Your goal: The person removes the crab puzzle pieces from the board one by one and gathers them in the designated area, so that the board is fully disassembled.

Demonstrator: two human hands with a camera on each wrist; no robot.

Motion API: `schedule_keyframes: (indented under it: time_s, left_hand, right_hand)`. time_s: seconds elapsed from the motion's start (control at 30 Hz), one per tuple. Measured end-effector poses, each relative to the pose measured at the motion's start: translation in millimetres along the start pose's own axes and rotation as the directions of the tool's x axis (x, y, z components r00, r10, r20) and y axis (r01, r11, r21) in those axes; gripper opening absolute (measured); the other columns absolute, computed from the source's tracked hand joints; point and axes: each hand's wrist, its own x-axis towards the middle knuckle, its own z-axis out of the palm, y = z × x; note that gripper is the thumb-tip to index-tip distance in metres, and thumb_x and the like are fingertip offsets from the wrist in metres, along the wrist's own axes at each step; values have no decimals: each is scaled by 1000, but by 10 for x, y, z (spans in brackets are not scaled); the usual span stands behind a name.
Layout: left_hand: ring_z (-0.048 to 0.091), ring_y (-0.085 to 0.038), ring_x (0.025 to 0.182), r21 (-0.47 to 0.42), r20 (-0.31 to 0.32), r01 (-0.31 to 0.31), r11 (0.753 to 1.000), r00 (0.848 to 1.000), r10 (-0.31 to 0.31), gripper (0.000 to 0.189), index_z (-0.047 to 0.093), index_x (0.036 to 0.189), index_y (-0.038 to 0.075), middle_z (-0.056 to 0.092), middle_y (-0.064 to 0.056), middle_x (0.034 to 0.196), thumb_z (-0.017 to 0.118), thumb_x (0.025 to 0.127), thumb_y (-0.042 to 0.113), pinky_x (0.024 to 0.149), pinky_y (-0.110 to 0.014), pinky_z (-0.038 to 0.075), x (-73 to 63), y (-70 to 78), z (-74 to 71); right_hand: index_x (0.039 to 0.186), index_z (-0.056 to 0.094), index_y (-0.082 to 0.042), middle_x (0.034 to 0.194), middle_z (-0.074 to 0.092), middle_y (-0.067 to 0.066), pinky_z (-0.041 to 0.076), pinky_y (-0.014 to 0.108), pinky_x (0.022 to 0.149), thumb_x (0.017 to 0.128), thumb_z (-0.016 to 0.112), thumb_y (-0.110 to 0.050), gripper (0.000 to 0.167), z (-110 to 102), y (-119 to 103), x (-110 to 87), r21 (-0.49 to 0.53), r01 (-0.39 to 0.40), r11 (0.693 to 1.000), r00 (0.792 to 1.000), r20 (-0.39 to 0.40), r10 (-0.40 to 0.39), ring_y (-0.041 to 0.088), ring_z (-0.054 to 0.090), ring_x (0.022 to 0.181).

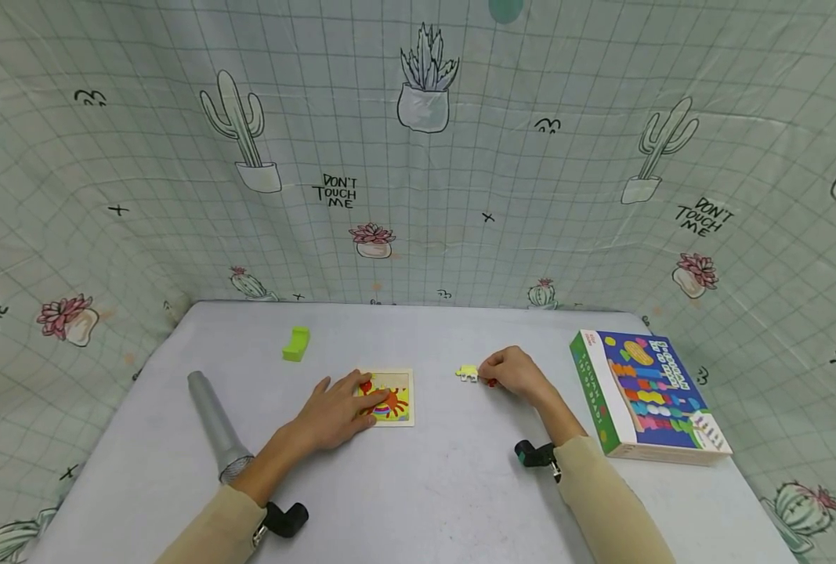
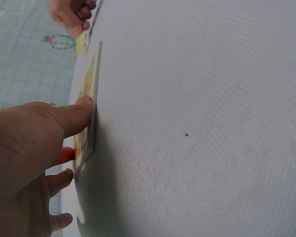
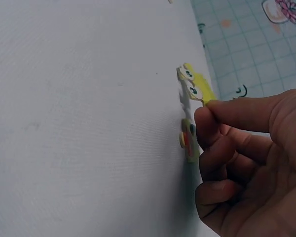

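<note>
A small square puzzle board (image 1: pixel 402 421) with a bright red and yellow picture lies flat on the table. My left hand (image 1: pixel 329 411) rests palm down at its left side, fingers spread; the index finger lies across the picture. In the left wrist view, the thumb (image 2: pixel 78 116) presses on the board's near edge. My right hand (image 1: pixel 519 374) pinches a yellow puzzle piece (image 3: pixel 200 85) with two cartoon eyes between thumb and index finger. A second piece with red on it (image 3: pixel 190 140) is beside the curled fingers, partly hidden by them.
A green curved block (image 1: pixel 295 345) stands at the back left. A grey tapered tube with a mesh end (image 1: pixel 213 419) lies by the left forearm. At the right edge sits a colourful game box (image 1: pixel 653 395). A patterned cloth (image 1: pixel 418 172) hangs behind the table.
</note>
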Motion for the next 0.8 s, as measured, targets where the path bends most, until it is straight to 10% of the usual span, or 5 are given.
schedule_keyframes:
  time_s: [0.23,0.8]
  left_hand:
    - [37,-39,144,8,2,3,1000,1000,-3,47,58,144,26,43,-16,152,63,99,37,109,-70,27,3,3,-2]
    - [37,-39,144,7,-8,-1,1000,1000,1,46,58,144,26,43,-16,152,62,99,37,108,-70,27,4,-15,24]
  right_hand:
    - [95,77,-1,82,72,5,43,29,64,97,65,-15,18,-60,8,12,45,8,999,998,55,-10,17,52,69]
    - [95,77,-8,75,68,0,41,29,61,95,66,-23,18,77,35,38,-205,40,978,995,-77,-56,17,53,66]
